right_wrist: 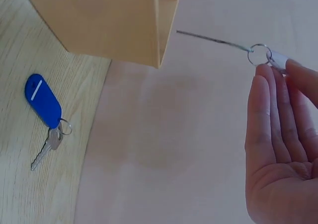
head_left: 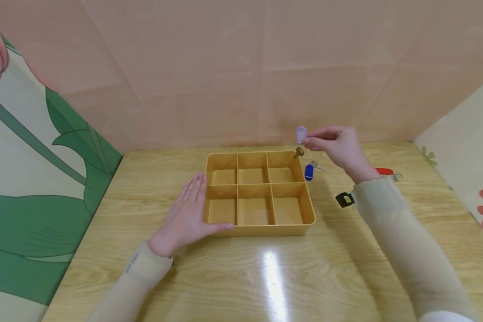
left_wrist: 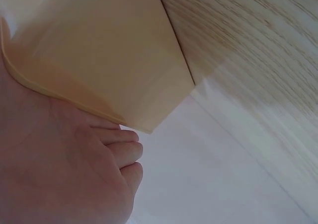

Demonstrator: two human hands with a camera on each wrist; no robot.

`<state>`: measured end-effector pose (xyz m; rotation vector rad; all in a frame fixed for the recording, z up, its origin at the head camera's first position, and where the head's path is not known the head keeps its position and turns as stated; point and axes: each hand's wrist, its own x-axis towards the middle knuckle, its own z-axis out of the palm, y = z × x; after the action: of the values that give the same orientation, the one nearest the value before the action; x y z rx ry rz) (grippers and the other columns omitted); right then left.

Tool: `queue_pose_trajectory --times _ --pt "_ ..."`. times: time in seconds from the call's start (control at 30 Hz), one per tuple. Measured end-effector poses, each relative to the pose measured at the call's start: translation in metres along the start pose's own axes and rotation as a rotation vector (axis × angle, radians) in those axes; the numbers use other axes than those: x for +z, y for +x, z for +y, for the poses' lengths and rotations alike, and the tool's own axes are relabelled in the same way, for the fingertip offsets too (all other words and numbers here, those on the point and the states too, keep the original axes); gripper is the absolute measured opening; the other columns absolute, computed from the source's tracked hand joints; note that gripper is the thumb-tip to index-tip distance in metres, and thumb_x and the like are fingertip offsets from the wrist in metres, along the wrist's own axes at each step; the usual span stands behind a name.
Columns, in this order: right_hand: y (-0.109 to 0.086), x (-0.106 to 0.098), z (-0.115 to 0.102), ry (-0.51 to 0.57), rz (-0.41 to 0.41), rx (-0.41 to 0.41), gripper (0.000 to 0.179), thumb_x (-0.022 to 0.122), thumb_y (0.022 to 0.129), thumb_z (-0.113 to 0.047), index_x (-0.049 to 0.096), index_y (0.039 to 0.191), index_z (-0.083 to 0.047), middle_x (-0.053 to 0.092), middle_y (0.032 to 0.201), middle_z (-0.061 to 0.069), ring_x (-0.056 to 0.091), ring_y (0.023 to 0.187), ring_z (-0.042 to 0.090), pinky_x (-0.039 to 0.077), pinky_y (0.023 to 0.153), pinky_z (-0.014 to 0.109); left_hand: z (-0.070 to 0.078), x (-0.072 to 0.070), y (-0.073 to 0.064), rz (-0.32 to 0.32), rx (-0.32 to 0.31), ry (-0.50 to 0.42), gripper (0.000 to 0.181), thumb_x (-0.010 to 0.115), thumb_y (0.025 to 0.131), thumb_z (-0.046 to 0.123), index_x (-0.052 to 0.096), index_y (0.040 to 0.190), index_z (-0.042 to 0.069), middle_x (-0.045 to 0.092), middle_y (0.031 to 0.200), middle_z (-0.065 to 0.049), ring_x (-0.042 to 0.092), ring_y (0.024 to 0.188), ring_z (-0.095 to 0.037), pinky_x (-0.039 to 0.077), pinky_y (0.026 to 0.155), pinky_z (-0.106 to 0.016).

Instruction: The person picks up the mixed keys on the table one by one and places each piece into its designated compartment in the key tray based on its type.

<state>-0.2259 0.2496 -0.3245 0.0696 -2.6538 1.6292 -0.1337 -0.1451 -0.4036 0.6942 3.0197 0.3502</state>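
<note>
A tan organizer box (head_left: 261, 230) with several compartments stands on the table. My left hand (head_left: 186, 220) rests along its left side, fingers straight and thumb over the front rim; in the left wrist view the palm (left_wrist: 54, 159) lies against the box wall (left_wrist: 109, 50). Above the far right corner, my right hand (head_left: 340, 150) pinches a pale purple key tag (head_left: 301, 134) between thumb and fingertips. From the tag's ring (right_wrist: 259, 54) a brownish key (head_left: 299, 152) hangs over the box's rim. Just right of the box lies a blue key tag (head_left: 308, 172) with a silver key (right_wrist: 48, 147).
Partly behind the right wrist is a red item (head_left: 384, 171) with a metal ring (head_left: 398, 177). A black piece with a yellow mark (head_left: 345, 200) shows beside the right sleeve. A pinkish wall covering (head_left: 209, 80) rises behind the wooden table (head_left: 209, 277).
</note>
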Motion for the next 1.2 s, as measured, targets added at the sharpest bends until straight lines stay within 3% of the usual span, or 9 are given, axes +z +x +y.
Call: queue_pose_trajectory --times 0.1,0.27,0.43,0.97,1.2 --pt "0.007 0.000 0.000 0.043 -0.024 0.017 0.046 0.081 0.088 -0.038 0.073 0.117 -0.003 0.076 0.104 0.002 0.074 0.090 0.016 0.050 0.103 0.042 0.000 -0.001 0.000 -0.003 -0.002 0.004 0.134 0.040 0.077 0.095 0.001 0.160 -0.002 0.001 0.168 -0.020 0.000 0.154 -0.031 0.002 0.124 -0.041" --pt "0.018 0.003 0.005 0.118 -0.053 0.005 0.037 0.082 0.090 -0.023 0.072 0.114 0.003 0.077 0.096 0.006 0.075 0.085 0.017 0.059 0.083 0.029 0.000 -0.002 0.000 -0.004 -0.003 0.021 0.134 0.037 0.077 0.096 0.000 0.160 -0.002 0.002 0.168 -0.021 0.001 0.154 -0.031 0.003 0.124 -0.041" --pt "0.024 0.007 0.013 0.193 -0.088 0.021 0.028 0.080 0.090 -0.012 0.071 0.110 0.006 0.077 0.093 0.010 0.075 0.082 0.020 0.061 0.077 0.033 -0.001 -0.001 0.000 -0.004 -0.003 0.027 0.134 0.036 0.076 0.096 0.001 0.160 -0.003 0.000 0.168 -0.020 0.001 0.154 -0.031 0.003 0.124 -0.041" --pt "0.022 0.020 0.030 0.095 -0.232 0.108 0.043 0.078 0.093 -0.023 0.069 0.122 0.006 0.074 0.109 0.018 0.074 0.092 0.028 0.061 0.079 0.031 0.000 0.002 -0.001 0.011 0.002 0.022 0.134 0.040 0.077 0.095 0.004 0.161 -0.003 0.002 0.168 -0.020 0.000 0.154 -0.030 0.003 0.124 -0.041" --pt "0.022 0.017 0.030 0.042 -0.199 0.091 0.054 0.070 0.098 -0.036 0.063 0.133 0.004 0.066 0.126 0.025 0.071 0.103 0.028 0.059 0.082 0.027 0.001 0.002 -0.001 0.007 0.004 0.023 0.134 0.039 0.077 0.096 0.002 0.160 -0.002 0.001 0.168 -0.020 0.000 0.154 -0.030 0.003 0.124 -0.041"
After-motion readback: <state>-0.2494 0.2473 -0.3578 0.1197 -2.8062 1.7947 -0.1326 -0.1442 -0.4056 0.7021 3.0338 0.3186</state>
